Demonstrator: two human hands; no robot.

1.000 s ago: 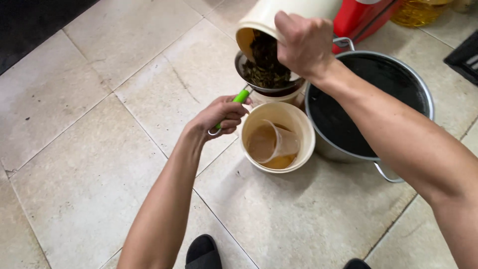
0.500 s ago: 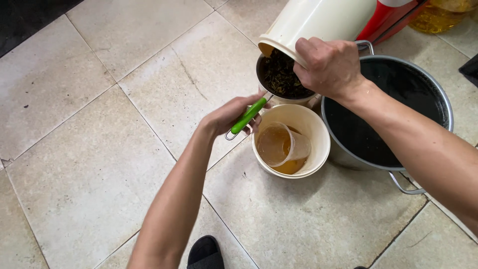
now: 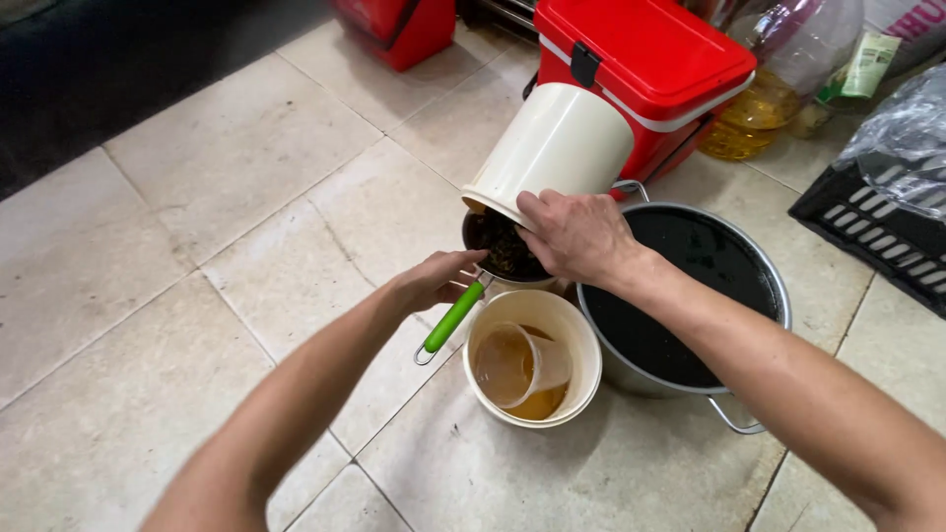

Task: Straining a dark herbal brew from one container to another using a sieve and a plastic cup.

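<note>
My right hand (image 3: 576, 236) grips the rim of a cream bucket (image 3: 552, 148), tipped mouth-down over a round strainer (image 3: 503, 251) full of dark wet leaves. My left hand (image 3: 434, 281) holds the strainer where its green handle (image 3: 453, 317) joins the bowl. Below the strainer stands a second cream bucket (image 3: 581, 340) on the floor, with amber liquid and a clear plastic cup (image 3: 517, 366) lying in it. A large steel pot (image 3: 778, 286) of dark liquid sits just right of it, under my right forearm.
A red cooler box (image 3: 650, 54) stands behind the tipped bucket. A bottle of yellow oil (image 3: 764, 99) and a black crate (image 3: 887, 217) with a plastic bag are at the right. Another red container (image 3: 394, 25) is at the top. The floor is beige tile.
The view has shifted so the cooler and crate show. The tipped bucket is raised steeper over the strainer, and my left hand has slid up the green handle toward the bowl.
</note>
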